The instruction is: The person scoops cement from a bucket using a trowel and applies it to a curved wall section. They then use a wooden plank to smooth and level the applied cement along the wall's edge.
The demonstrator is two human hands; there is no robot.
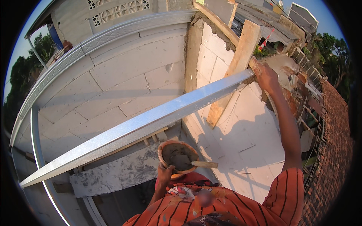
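My left hand (164,176) grips the rim of an orange bowl (194,149) in front of my body, thumb over the edge. Grey wet mortar (170,150) lies inside it, along with a trowel (205,164) whose wooden handle juts out to the right. My right arm reaches up to the wall top, where my right hand (266,78) is closed at the end of a shiny metal beam (139,122). What its fingers hold there is hidden. Beside that hand, a wooden plank (235,71) leans against the wall, and the beam crosses it.
Pale block walls (124,86) meet in a corner ahead. Another metal beam (132,27) runs along the far wall top, and a thinner metal piece (37,147) crosses at left. Below lies a stained concrete slab (117,169). A tiled roof (333,150) slopes at right.
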